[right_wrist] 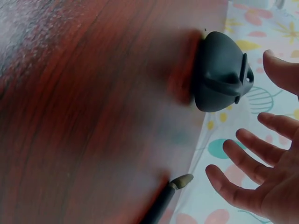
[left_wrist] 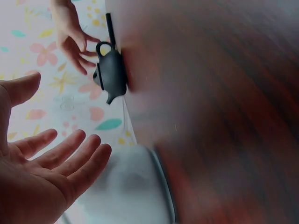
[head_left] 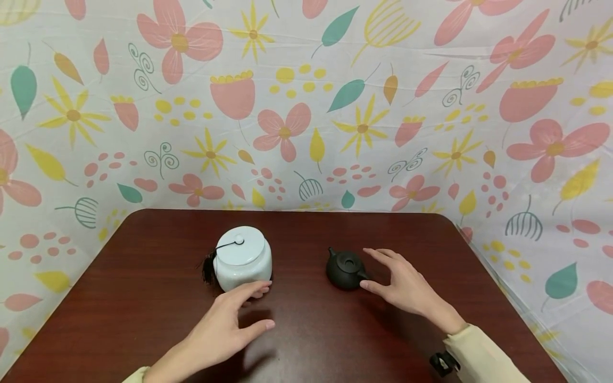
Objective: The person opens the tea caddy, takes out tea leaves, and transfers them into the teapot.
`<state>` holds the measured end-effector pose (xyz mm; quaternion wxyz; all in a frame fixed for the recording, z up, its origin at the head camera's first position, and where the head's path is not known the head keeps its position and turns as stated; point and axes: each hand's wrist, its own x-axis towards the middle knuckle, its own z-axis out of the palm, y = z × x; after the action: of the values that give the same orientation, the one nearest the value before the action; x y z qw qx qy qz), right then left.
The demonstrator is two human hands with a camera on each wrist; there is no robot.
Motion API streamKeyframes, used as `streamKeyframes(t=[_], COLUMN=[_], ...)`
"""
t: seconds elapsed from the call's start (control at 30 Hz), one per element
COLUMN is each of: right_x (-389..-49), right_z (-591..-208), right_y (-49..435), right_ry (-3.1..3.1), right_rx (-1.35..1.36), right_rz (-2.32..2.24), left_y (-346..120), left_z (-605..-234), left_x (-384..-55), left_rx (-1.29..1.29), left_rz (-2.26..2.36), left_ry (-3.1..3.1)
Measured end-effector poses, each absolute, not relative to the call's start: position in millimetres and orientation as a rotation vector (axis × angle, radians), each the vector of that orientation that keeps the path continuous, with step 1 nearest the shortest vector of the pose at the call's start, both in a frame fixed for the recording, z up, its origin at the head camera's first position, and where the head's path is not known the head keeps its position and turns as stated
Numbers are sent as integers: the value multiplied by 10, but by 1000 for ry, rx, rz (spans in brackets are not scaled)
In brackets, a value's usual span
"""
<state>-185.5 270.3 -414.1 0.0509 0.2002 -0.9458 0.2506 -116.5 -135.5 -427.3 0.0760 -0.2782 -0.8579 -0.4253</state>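
Observation:
A lidded white jar (head_left: 243,260) with a black tassel (head_left: 209,267) stands left of centre on the table. My left hand (head_left: 217,324) is in front of it, fingers extended and thumb spread, fingertips overlapping the jar's lower edge in the head view. To the right sits a small black teapot (head_left: 346,270), its spout pointing away and its handle toward my right hand (head_left: 407,282). That hand's thumb and fingers are apart beside the handle, with nothing held. The right wrist view shows the teapot (right_wrist: 219,72) upright beyond the spread fingers (right_wrist: 247,163).
A dark-handled brush (right_wrist: 161,200) with a tan tip lies on the table near the right hand; the hand and arm hide it in the head view. Behind the dark brown table (head_left: 306,330) hangs a flower-patterned cloth (head_left: 287,106).

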Motion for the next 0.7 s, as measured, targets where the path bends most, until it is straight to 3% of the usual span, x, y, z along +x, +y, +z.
streamKeyframes(t=[0.7], right_x=[-2029], right_z=[-4300], right_y=[2623], right_ry=[-2773], right_rx=[746], right_rz=[1004], left_y=[-668], left_z=[-4453], left_x=[-1493], left_rx=[-889], left_rz=[-1606], left_ry=[-2623])
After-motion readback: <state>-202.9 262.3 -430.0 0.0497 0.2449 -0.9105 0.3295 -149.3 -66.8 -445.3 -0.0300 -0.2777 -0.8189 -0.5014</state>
